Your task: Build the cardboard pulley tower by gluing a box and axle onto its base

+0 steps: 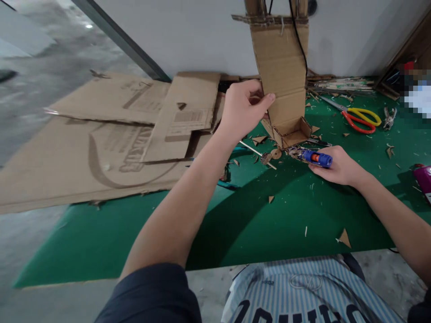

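The left hand (245,106) pinches a cardboard panel (284,67) by its left edge above an open box (295,134); the right hand (336,167) grips a blue tool (321,159).

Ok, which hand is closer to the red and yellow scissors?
Right. The right hand, holding a blue tool, is on the person's side of the scissors; the left hand is farther away, to their left, at the cardboard piece.

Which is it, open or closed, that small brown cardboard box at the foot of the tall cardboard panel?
Open: the small brown cardboard box shows its inside between low walls, and nothing covers it.
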Tool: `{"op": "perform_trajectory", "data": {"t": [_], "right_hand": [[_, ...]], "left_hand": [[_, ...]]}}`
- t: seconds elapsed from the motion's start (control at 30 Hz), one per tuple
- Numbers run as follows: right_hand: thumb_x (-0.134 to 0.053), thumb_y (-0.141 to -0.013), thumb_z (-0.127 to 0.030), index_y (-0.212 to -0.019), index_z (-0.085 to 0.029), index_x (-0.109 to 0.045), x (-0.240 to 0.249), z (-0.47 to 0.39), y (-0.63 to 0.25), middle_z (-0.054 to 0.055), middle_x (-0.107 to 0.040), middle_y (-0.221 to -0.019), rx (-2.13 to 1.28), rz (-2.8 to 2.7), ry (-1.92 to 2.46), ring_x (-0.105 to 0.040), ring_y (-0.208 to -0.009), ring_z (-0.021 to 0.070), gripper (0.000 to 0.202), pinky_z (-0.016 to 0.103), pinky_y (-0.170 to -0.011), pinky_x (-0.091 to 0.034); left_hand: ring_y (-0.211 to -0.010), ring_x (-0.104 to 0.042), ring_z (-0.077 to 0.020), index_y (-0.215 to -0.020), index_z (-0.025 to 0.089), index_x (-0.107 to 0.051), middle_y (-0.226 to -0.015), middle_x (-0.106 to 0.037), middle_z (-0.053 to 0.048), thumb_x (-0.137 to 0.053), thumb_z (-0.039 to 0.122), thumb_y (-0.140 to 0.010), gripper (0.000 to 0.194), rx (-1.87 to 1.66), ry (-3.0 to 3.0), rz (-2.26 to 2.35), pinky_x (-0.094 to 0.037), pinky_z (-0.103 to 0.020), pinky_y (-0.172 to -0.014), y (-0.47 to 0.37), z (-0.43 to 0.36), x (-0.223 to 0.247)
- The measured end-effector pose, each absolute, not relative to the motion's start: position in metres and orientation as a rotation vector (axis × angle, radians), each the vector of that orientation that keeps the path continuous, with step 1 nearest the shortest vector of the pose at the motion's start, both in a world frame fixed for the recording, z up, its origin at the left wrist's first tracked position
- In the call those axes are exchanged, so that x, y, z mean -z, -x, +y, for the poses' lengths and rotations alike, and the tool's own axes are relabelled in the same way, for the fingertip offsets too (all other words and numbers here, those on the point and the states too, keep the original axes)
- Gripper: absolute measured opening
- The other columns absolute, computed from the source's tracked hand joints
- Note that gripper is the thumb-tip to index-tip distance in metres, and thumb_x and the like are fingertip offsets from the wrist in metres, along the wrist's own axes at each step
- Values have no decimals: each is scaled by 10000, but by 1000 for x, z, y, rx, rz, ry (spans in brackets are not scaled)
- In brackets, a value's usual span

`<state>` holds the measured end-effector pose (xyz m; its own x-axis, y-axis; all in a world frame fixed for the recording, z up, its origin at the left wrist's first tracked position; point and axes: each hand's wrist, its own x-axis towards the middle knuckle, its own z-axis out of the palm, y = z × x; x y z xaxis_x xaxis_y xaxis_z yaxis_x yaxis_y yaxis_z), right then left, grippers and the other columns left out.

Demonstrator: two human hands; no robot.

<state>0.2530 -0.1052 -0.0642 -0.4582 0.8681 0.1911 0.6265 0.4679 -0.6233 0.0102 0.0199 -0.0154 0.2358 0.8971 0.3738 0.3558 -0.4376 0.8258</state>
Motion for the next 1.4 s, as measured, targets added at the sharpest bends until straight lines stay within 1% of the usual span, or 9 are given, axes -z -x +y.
{"op": "perform_trajectory", "data": {"t": [0.27,0.4,0.53,0.67,0.8,0.97,1.2,1.3,1.4], "right_hand": [[-580,-853,-314,-649,-211,-512,64,-106,-252,10,-560,-619,-649,-2238,1256,-469,-567,130,239,295,-596,-327],[-585,-858,-319,-655,-212,-510,62,-107,-252,7,-548,-615,-618,-2217,1270,-477,-571,135,242,298,-601,-333],[-590,-856,-324,-710,-206,-556,55,-107,-260,33,-599,-688,-588,-2222,1267,-533,-633,160,191,302,-623,-361],[-626,-820,-341,-723,-216,-524,49,-104,-274,33,-553,-711,-419,-2286,1250,-499,-645,164,188,306,-618,-348],[-620,-787,-335,-757,-220,-506,51,-101,-285,48,-552,-758,-243,-2394,1300,-515,-682,188,165,315,-636,-354],[-597,-795,-340,-782,-216,-503,57,-100,-286,66,-563,-793,-71,-2462,1429,-525,-707,210,156,324,-641,-342],[-572,-803,-338,-790,-205,-505,56,-100,-284,79,-557,-798,11,-2485,1489,-495,-685,204,149,324,-602,-308],[-580,-803,-340,-800,-200,-517,57,-99,-283,81,-561,-804,23,-2486,1503,-492,-689,204,154,323,-599,-307],[-602,-791,-330,-806,-197,-529,58,-99,-283,82,-565,-811,21,-2485,1512,-498,-699,206,153,321,-604,-312]], "left_hand": [[-816,-701,-196,-758,223,-583,-813,-695,-16,-723,400,-864,249,-1151,-1892,1155,-643,-322,-614,-11,19,14],[-816,-684,-193,-764,221,-578,-800,-681,-9,-736,449,-866,295,-1153,-1901,1153,-626,-336,-621,-9,20,14],[-784,-642,-165,-791,214,-586,-767,-646,6,-765,559,-837,392,-1192,-1906,1123,-584,-314,-608,-5,27,17],[-704,-581,-102,-786,181,-607,-758,-608,23,-786,725,-762,573,-1291,-1892,1064,-533,-282,-586,3,38,22],[-725,-589,-102,-824,173,-609,-782,-609,20,-735,824,-738,669,-1341,-1879,1021,-527,-246,-574,14,56,31],[-779,-654,-158,-949,167,-659,-919,-676,-50,-750,775,-759,644,-1370,-1833,840,-607,-294,-605,23,75,44],[-750,-660,-138,-942,171,-663,-913,-671,-41,-750,652,-847,498,-1377,-1853,804,-633,-282,-616,25,78,48],[-694,-646,-121,-900,169,-673,-846,-651,-22,-767,725,-772,578,-1406,-1849,797,-604,-236,-556,25,78,48],[-665,-638,-118,-865,166,-682,-790,-621,-8,-773,786,-691,650,-1438,-1846,819,-592,-225,-527,24,78,48]]}}
